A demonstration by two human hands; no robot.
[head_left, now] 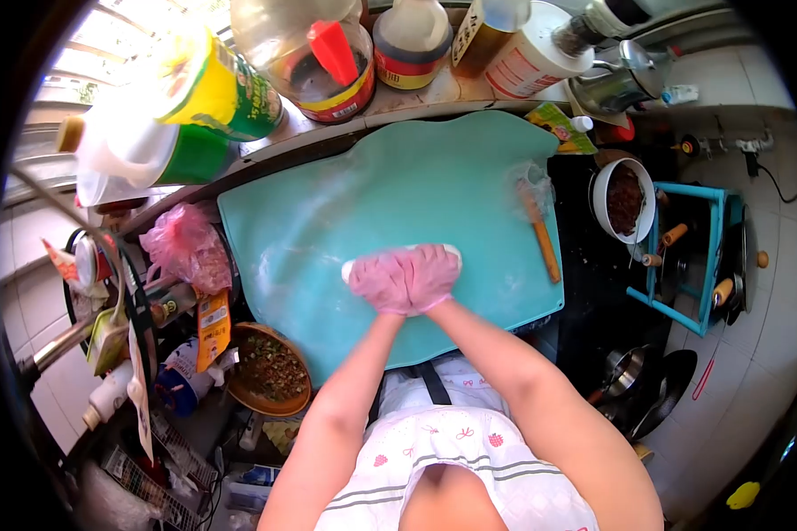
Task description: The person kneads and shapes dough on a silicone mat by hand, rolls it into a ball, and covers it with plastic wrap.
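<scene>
Both hands wear pink gloves and lie side by side on a piece of white dough (452, 253), pressing it against the teal mat (328, 212). My left hand (381, 280) covers the left part, with a little dough showing past its outer side. My right hand (434, 275) is curled over the right part, touching the left hand. Most of the dough is hidden beneath the gloves. To the right on the mat lies a wooden rolling pin (544, 239), its far end by a clear plastic bag (530, 181). Pale floury smears mark the mat.
A brown bowl of chopped filling (270, 367) stands at lower left, near a pink plastic bag (186, 248). On the right are a white bowl of dark meat (624, 202) and a blue rack (704, 257). Bottles and jugs (412, 44) line the back ledge.
</scene>
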